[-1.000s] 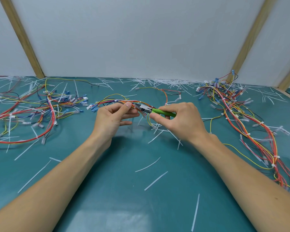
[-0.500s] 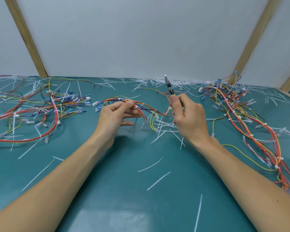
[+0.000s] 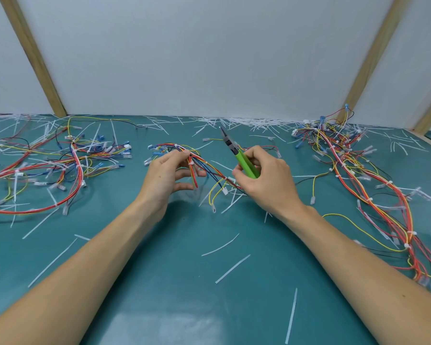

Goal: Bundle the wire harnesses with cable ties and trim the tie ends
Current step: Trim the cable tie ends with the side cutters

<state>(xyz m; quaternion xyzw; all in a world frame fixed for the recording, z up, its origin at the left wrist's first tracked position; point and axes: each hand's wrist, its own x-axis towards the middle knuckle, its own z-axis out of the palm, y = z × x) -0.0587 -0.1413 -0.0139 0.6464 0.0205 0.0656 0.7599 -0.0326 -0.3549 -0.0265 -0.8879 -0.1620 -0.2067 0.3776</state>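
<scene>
Fingers (image 3: pixel 184 155) of the left hand (image 3: pixel 168 175) pinched the wire harness (image 3: pixel 209 165) mid-worktop, while at three o'clock the right hand (image 3: pixel 264 180) gripped green cutters (image 3: pixel 237 155), tips raised, seemingly between trims, needing the next tie end found.

surface: teal table (image 3: pixel 174 295) | on it: wire harnesses (image 3: pixel 60 165), cut tie ends (image 3: pixel 232 269)

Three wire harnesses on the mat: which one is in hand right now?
The middle harness: the left hand grips it while the right hand holds the green cutters. The left pile and right pile lie untouched.
</scene>
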